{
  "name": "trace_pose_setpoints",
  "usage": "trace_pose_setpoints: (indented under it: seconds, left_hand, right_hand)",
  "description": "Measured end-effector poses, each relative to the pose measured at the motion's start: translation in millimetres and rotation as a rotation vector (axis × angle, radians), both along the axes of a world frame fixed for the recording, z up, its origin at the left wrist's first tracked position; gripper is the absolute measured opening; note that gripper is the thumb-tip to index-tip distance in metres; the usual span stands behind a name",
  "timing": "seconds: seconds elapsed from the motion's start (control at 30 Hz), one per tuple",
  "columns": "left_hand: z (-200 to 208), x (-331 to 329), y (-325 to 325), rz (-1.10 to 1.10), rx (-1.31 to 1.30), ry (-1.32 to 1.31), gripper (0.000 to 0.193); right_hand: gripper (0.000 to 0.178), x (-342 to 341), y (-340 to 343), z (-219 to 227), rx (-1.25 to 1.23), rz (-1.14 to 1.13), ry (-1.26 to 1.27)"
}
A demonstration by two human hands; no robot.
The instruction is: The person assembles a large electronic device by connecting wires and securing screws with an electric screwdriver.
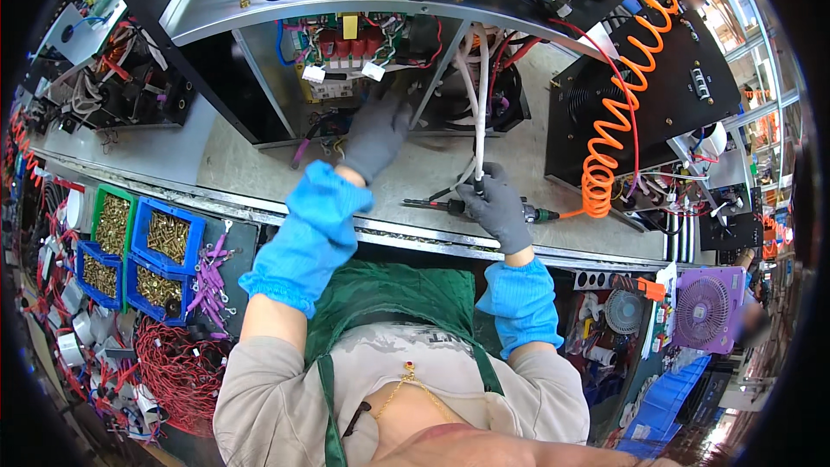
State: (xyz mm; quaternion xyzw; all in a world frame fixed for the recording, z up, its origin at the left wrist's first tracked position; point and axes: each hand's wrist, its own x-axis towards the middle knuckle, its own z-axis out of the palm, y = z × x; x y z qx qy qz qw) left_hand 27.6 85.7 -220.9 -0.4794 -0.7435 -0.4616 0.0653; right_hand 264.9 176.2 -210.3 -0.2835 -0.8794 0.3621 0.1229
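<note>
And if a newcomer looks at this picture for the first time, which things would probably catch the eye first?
Most likely the bright orange coiled hose, which hangs at the upper right and comes down near the grey-gloved right hand. Next would be the blue sleeve cover on the left forearm, left of centre. Then perhaps the tangle of red wires at lower left and the purple fan at far right.

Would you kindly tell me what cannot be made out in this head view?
All in the head view:
Left hand: fingertips blurred against the dark inside of the metal chassis; contact unclear.
Handheld power tool: middle covered by the right hand.
White cables: lower end hidden at that hand.
Coiled orange hose: upper end cut off by the top edge.
Brass-coloured fasteners: too small to tell head type.
</note>
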Motion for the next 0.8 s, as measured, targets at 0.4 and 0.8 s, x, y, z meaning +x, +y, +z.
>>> trace_pose_setpoints:
  seconds: [0.4,0.8]
  left_hand:
    - [-50.7,103.4,-12.2,-0.441,-0.180,-0.175,0.025]
    - [-40.0,111.7,-41.9,-0.487,0.089,-0.169,0.021]
  right_hand:
    - [0.029,32.4,20.2,5.2,0.359,-0.148,0.034]
    - [0.025,22.8,16.3,21.9,-0.078,-0.333,0.321]
